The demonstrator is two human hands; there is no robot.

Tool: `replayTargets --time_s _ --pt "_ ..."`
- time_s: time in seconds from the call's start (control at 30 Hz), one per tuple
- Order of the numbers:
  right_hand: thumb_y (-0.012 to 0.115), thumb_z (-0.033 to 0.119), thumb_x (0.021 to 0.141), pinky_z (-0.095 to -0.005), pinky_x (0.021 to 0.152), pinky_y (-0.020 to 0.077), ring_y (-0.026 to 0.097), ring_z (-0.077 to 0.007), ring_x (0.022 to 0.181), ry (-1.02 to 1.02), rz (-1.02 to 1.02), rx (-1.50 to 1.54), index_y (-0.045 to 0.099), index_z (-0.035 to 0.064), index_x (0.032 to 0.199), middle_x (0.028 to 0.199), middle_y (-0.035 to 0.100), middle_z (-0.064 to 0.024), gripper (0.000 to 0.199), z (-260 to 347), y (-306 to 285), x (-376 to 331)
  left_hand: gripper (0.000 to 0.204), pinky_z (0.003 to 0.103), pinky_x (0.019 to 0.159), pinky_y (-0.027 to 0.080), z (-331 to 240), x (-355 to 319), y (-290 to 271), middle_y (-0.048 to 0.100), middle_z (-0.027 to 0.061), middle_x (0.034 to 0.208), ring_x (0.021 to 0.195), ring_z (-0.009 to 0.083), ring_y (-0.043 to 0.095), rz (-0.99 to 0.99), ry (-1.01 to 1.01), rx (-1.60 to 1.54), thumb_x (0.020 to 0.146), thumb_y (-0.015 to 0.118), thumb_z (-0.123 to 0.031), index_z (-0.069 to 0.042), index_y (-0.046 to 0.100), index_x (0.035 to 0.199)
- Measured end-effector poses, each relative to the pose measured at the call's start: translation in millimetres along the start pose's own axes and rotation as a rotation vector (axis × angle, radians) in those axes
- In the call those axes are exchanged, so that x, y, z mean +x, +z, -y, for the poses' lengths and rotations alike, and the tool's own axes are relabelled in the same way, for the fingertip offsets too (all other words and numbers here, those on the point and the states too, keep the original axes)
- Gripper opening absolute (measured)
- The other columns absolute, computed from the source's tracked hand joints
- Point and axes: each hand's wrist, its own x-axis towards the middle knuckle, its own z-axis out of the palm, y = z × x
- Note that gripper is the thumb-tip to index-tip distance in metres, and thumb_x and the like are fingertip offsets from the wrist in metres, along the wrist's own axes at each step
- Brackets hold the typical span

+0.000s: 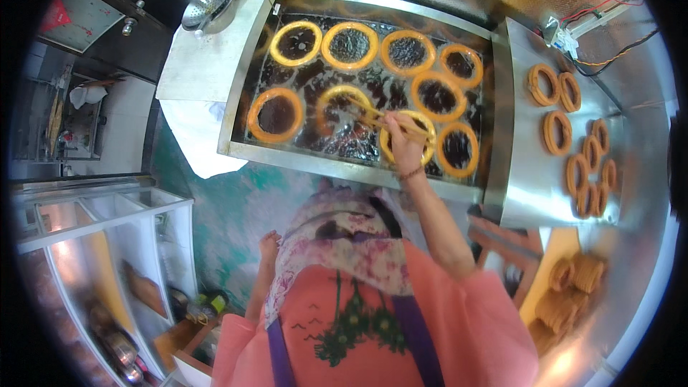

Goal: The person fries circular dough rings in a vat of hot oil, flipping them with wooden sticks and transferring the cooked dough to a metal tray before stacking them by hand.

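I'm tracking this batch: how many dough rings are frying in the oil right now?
9 rings in the fryer vat: four along the far row, five nearer, including one under the right hand holding sticks. That hand may hide part.

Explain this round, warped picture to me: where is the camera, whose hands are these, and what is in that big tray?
There is no machine here, only a person working with bare hands. The single picture comes from a wide fisheye camera on that person's head, looking down, so straight edges bend near the rim. The pink shirt and patterned apron at the bottom are the person's own. The big metal tray is a fryer vat of dark oil with ring-shaped dough rings floating in it. The right hand has a grip on long wooden sticks, reaching over a ring near the front edge. The left hand hangs low, closed, holding nothing visible. To the right, browned fried rings lie on a steel draining shelf.
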Motion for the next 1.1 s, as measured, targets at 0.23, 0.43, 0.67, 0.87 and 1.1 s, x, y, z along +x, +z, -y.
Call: replayTargets --time_s 0.23,0.43,0.67,0.87,1.1 --pt "0.053 0.007 0.088 -0.0309 0.062 0.056 0.065 -0.0226 0.073 -0.009 -0.197 0.317 0.057 -0.0045 0.093 0.088 0.062 -0.0154 0.014 50 -42 13 0.036 0.03 0.059 0.047 5 20 -8 0.061 0.014 0.088 0.071 0.0212 0.059 0.052 -0.01 0.032 0.076 0.054 -0.005 0.004 0.053 0.111" --pt "0.054 0.01 0.088 -0.0286 0.063 0.0546 0.064 -0.0205 0.075 0.083 -0.395 0.067 0.056 -0.003 0.094 0.086 0.062 -0.0135 0.015 104 -105 -14 0.037 0.03 0.058 0.047 21 55 -11 0.061 0.0145 0.087 0.07 0.0218 0.059 0.142 0.072 0.176 0.076 0.054 -0.005 0.005 0.052 0.111" --pt "0.056 0.01 0.087 -0.0266 0.06 0.0532 0.063 -0.0175 0.067 0.096 -0.374 -0.227 0.059 -0.0052 0.091 0.081 0.063 -0.013 0.016 79 -117 -51 0.039 0.028 0.049 0.045 -2 60 10 0.06 0.0123 0.085 0.063 0.0208 0.059 0.198 0.012 0.113 0.076 0.053 -0.004 0.002 0.05 0.114" --pt "0.055 0.006 0.087 -0.0287 0.058 0.0545 0.064 -0.0195 0.068 0.17 -0.363 -0.077 0.058 -0.007 0.09 0.083 0.063 -0.0155 0.014 66 -92 -60 0.039 0.027 0.046 0.045 -54 44 32 0.059 0.0114 0.087 0.061 0.0203 0.059 0.183 -0.117 0.012 0.077 0.053 -0.003 0.001 0.049 0.116" --pt "0.057 0.005 0.085 -0.028 0.056 0.0549 0.064 -0.0207 0.066 0.261 -0.428 0.12 0.056 -0.0081 0.09 0.081 0.062 -0.0157 0.014 61 -86 -61 0.041 0.027 0.046 0.046 -65 43 36 0.059 0.0115 0.086 0.062 0.0209 0.059 0.153 -0.122 0.048 0.076 0.052 -0.003 0.002 0.049 0.116"
